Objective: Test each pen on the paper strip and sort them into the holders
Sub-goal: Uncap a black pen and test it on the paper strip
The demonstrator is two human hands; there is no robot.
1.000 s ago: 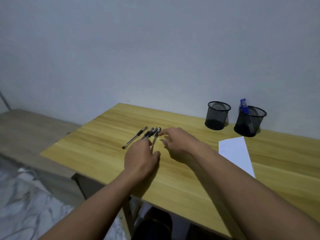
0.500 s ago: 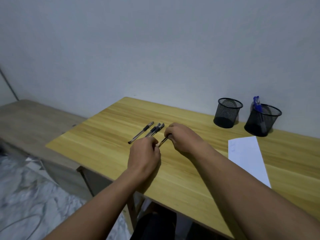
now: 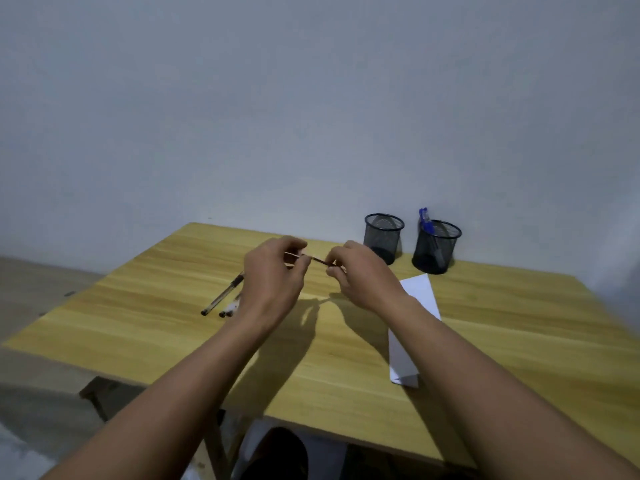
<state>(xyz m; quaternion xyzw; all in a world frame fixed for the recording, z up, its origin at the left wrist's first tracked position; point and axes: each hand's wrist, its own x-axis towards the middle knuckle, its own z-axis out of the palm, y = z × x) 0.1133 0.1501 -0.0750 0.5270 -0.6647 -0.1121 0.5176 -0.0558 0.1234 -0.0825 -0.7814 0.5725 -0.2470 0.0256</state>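
Observation:
My left hand and my right hand are raised above the wooden table, each pinching one end of a thin dark pen held level between them. A few more pens lie on the table to the left, partly hidden behind my left hand. A white paper strip lies under my right forearm. Two black mesh holders stand at the back: the left holder looks empty, the right holder has a blue pen sticking out.
A plain grey wall rises behind the table. The table's near edge runs across the bottom, with dark shapes and floor below it. A lower wooden surface sits to the left.
Both hands have lifted one pen off the table and now hold it in the air between them. The view has shifted, so the holders and paper sit more toward the middle.

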